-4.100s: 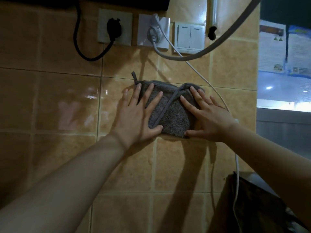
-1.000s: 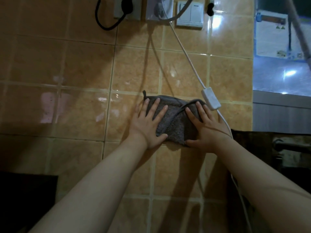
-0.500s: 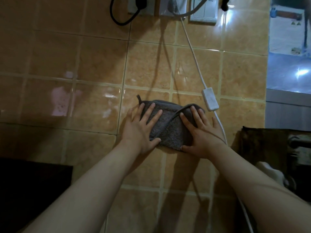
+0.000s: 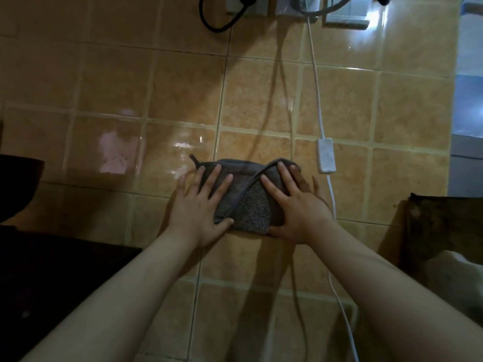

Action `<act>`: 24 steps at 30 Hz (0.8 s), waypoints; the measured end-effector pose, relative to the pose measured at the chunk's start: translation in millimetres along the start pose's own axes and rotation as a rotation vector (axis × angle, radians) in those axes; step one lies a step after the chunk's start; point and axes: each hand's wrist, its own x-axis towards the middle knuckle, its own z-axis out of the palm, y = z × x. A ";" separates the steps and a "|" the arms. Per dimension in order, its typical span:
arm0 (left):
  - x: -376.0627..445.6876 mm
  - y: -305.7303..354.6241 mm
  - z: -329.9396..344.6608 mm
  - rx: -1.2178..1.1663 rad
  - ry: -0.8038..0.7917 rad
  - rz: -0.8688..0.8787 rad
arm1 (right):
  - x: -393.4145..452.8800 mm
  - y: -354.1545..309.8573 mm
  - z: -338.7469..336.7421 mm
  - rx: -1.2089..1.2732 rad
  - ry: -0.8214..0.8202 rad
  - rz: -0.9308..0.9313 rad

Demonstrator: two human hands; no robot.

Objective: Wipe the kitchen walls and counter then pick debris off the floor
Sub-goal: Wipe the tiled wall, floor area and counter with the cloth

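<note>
The grey cloth [image 4: 251, 202], folded into a thick pad with a darker hem running diagonally across its face, lay flat against the tan tiled wall [image 4: 261, 100] near the middle of the view. A small loop stuck out from its corner at about ten o'clock.

The left hand [image 4: 200, 207] pressed on the cloth's nine o'clock half, fingers straight and spread, the thumb lying along the lower edge and the little finger resting on bare tile just beside the fabric. The right hand [image 4: 298, 207] pressed on the three o'clock half in the same way, fingers extended and splayed, thumb at the bottom edge. Neither hand curled round the cloth; both were flat and relaxed, pinning it to the wall. The forearms ran in from the five and seven o'clock corners.

Just beside the right hand, toward two o'clock, a white inline switch [image 4: 326, 155] hung on a thin white cord [image 4: 315, 74] that dropped from the twelve o'clock edge and carried on down past the right wrist. At twelve o'clock sat wall sockets [image 4: 247, 7], with a black cable [image 4: 211, 23] looping below one. A dark object [image 4: 15, 189] showed at nine o'clock, and another dark, worn surface [image 4: 444, 231] at three to four o'clock. Glare spots shone on the tiles at ten o'clock from the cloth.
</note>
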 end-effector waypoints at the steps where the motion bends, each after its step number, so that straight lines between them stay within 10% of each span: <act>1: -2.6 -4.0 2.4 0.006 -0.006 -0.007 | 1.8 -4.2 0.3 0.003 0.003 -0.008; 24: -59.3 -18.7 42.0 -0.149 -0.076 -0.103 | -11.4 -56.2 21.8 -0.008 0.035 -0.072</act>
